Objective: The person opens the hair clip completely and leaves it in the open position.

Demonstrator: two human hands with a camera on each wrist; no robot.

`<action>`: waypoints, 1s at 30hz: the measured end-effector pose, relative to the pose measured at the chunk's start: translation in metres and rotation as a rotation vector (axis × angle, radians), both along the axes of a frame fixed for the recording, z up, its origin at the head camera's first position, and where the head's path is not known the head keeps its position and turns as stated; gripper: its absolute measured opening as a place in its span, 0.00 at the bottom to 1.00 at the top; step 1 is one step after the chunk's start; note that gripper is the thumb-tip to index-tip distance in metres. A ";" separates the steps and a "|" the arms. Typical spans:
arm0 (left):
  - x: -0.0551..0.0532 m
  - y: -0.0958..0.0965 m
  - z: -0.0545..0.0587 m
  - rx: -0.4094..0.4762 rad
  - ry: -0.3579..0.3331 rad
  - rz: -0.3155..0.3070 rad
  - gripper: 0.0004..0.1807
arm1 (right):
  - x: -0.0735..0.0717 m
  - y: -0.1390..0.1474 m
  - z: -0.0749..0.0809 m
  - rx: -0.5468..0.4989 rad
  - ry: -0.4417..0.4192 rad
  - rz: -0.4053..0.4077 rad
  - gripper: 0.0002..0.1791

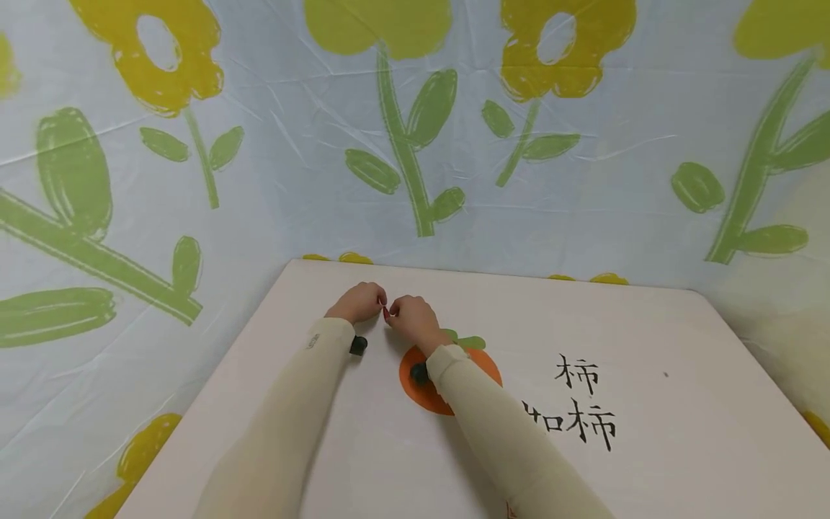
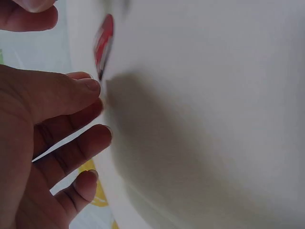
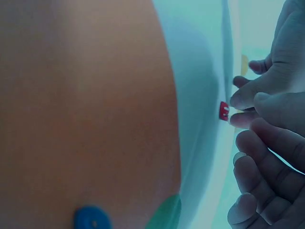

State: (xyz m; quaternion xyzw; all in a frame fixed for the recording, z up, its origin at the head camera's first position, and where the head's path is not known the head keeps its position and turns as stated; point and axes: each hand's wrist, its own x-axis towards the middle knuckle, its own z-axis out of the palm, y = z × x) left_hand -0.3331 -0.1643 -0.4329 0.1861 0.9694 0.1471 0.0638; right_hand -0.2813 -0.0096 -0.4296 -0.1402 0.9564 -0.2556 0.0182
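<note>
A small red piece with whitish markings [image 2: 103, 45], too blurred to name, is between the two hands above the tabletop. My left hand [image 1: 359, 303] pinches one end of it at the thumb tip, the other fingers loosely bent. The left wrist view shows this piece [image 2: 106, 36] slanting up from the thumb. Close by on the right is my right hand [image 1: 415, 319], fingers bent, thumb near the piece. In the right wrist view the red piece [image 3: 224, 110] sits by overlapping fingertips, so whether the right fingers grip it is unclear.
The pale tabletop [image 1: 648, 324] carries a printed orange persimmon [image 1: 480, 364] with green leaves and black characters [image 1: 586, 425]. A round blue thing [image 3: 93, 218] shows on the orange print. Flower-patterned cloth [image 1: 292, 180] hangs behind and at the sides.
</note>
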 end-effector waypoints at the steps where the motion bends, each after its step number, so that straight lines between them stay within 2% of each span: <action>1: 0.000 0.000 0.000 -0.001 -0.008 0.002 0.15 | -0.001 -0.001 -0.001 0.008 -0.005 -0.003 0.09; 6: -0.001 0.002 0.000 -0.010 -0.008 0.003 0.16 | -0.008 -0.004 -0.006 0.036 -0.035 -0.021 0.09; 12: -0.005 0.000 -0.009 -0.001 0.037 -0.002 0.17 | -0.010 -0.007 -0.006 0.052 -0.067 -0.035 0.09; 25: -0.003 -0.009 -0.014 0.084 0.073 -0.059 0.12 | -0.014 -0.015 -0.009 0.128 -0.026 -0.046 0.12; 30: -0.003 -0.013 -0.017 0.096 0.061 -0.073 0.12 | -0.012 -0.017 -0.004 0.136 -0.052 -0.052 0.09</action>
